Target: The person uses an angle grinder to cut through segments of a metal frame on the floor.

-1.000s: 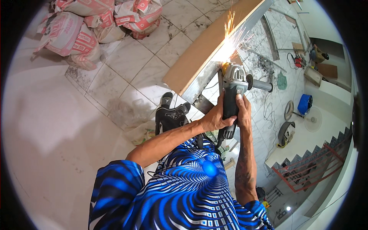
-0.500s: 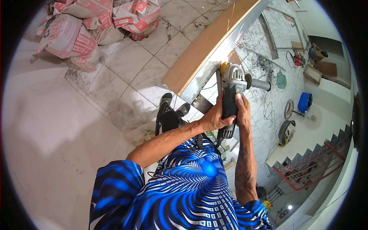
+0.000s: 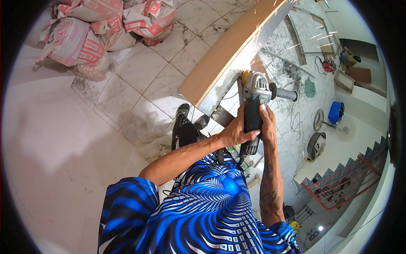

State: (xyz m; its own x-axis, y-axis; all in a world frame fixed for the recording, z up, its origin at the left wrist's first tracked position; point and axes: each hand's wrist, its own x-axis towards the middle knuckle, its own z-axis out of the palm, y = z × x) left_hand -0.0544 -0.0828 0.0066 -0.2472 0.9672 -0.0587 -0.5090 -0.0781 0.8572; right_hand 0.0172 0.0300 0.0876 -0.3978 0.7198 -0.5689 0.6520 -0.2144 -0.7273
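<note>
Both my hands are wrapped round the dark body of an angle grinder (image 3: 253, 111) with a grey metal head. My left hand (image 3: 236, 130) grips it from the left side. On the other side, my right hand (image 3: 267, 122) closes on the body with the thumb lying along its top. The grinder's side handle (image 3: 286, 93) sticks out to the right, held by neither hand. Its yellowish disc (image 3: 245, 76) meets the grey metal edge (image 3: 226, 86) of a long brown panel (image 3: 215, 72). Bright sparks spray up and away from the contact, and their glare hides the exact spot.
Red-and-white sacks (image 3: 99, 34) are heaped at the far left on the tiled floor. To the right lie metal bars (image 3: 296, 40), a green net-like bundle (image 3: 310, 87), loose cords and a standing fan (image 3: 344, 129). A stair with a red railing (image 3: 342, 186) is at lower right. My feet stand close to the panel's near end.
The grinder and both hands stay almost in place. The spark spray has spread wider, with streaks now flying off to the right.
</note>
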